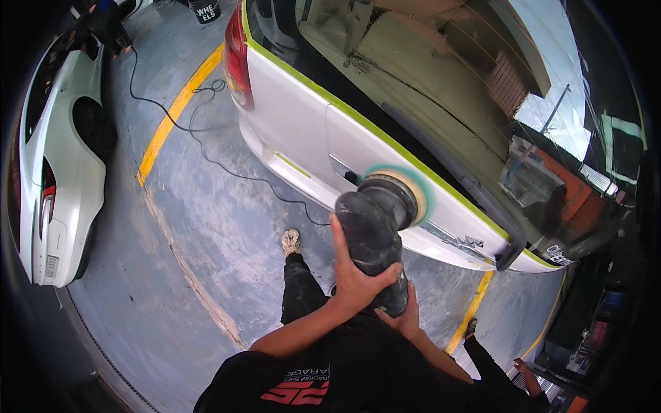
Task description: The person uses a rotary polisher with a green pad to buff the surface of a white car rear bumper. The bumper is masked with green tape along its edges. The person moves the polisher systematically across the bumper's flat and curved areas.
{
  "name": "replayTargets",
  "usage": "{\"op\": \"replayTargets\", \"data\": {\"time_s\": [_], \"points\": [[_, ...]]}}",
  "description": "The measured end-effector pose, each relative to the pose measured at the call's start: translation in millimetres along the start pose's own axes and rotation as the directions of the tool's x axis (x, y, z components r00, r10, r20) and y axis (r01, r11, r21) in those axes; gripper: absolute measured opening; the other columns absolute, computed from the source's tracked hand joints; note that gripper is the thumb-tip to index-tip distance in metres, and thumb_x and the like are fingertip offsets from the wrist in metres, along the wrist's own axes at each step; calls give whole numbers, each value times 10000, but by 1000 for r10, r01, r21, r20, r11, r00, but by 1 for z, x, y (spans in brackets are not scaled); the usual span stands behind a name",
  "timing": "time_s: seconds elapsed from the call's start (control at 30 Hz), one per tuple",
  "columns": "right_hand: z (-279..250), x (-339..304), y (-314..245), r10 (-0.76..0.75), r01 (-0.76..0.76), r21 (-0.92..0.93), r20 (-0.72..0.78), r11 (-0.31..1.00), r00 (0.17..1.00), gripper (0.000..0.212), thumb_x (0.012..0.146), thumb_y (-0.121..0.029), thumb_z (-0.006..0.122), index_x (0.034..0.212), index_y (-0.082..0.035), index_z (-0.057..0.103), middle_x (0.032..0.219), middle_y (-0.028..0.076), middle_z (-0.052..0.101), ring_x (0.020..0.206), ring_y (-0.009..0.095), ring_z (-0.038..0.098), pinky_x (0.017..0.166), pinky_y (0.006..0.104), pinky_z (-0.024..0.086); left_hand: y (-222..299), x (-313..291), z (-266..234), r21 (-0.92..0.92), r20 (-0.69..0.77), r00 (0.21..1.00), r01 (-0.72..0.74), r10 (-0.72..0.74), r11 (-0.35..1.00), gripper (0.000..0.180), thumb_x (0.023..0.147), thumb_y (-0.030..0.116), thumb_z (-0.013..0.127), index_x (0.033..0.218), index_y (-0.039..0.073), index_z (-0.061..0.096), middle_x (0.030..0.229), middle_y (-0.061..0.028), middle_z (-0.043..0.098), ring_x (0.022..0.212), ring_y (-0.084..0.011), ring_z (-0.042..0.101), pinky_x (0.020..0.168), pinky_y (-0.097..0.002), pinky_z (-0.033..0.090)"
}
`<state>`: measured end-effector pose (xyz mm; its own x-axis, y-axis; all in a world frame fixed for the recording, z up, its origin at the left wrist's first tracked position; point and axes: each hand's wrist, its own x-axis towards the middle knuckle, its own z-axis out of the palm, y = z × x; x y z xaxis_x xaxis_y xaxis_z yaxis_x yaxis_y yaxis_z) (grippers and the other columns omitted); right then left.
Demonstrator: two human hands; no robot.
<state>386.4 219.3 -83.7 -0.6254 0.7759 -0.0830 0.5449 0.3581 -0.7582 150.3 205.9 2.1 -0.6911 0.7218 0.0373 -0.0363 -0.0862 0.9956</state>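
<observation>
Both my hands hold a black electric polisher (372, 237). Its round pad, pale with a teal edge (429, 196), rests against the white tailgate (292, 110) of a car, below the rear window. My left hand (358, 275) is closed around the middle of the polisher's body, thumb across the top and index finger stretched along its side. Lower down, my right hand (405, 315) grips the rear end, its fingers partly hidden beneath. Yellow-green masking tape (330, 96) lines the edge of the window glass. Right of the pad is a chrome trim strip (447, 237).
A black cable (206, 155) snakes over the grey floor toward the polisher. The rear wiper (447, 165) juts from the glass. At left stands another white car (72, 158), a person in dark clothes (103, 27) by it. Another person's leg (489, 354) shows lower right. A black bucket (204, 10) stands far off.
</observation>
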Motion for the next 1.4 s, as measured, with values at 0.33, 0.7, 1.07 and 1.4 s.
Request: {"op": "replayTargets", "data": {"time_s": [0.33,0.7,1.07,1.4], "points": [[33,80,-61,-243,242,-43,-29,969,970,1079,751,-443,901,1544,17,332,1181,271,704,890,414,750,757,462,619,28,58,-40,-37,-196,977,-91,82,995,1291,738,118,859,1654,57,-50,1549,-245,322,1324,-316,483,1109,-395,434],[58,-31,24,62,75,416,-306,906,950,1185,765,-306,928,1563,43,124,1442,263,476,1337,350,532,1124,462,420,-16,-33,48,258,268,909,-386,318,886,1382,652,312,965,1629,-23,47,1390,-310,453,1225,-439,565,1016,-478,494],[169,82,-59,-119,114,-35,-349,993,930,975,741,-427,888,1467,35,429,1147,253,667,861,414,719,694,442,594,-29,80,-85,298,6,893,-431,450,851,1255,732,286,864,1665,74,52,1635,-201,218,1439,-315,379,1166,-425,379],[184,31,50,249,319,507,-766,801,593,1076,866,-562,767,1539,44,186,1447,249,459,1303,360,535,1114,472,405,-82,-31,54,-2,614,789,33,-25,999,1384,601,264,1024,1606,1,109,1481,-193,398,1285,-309,537,1050,-445,477]]}}
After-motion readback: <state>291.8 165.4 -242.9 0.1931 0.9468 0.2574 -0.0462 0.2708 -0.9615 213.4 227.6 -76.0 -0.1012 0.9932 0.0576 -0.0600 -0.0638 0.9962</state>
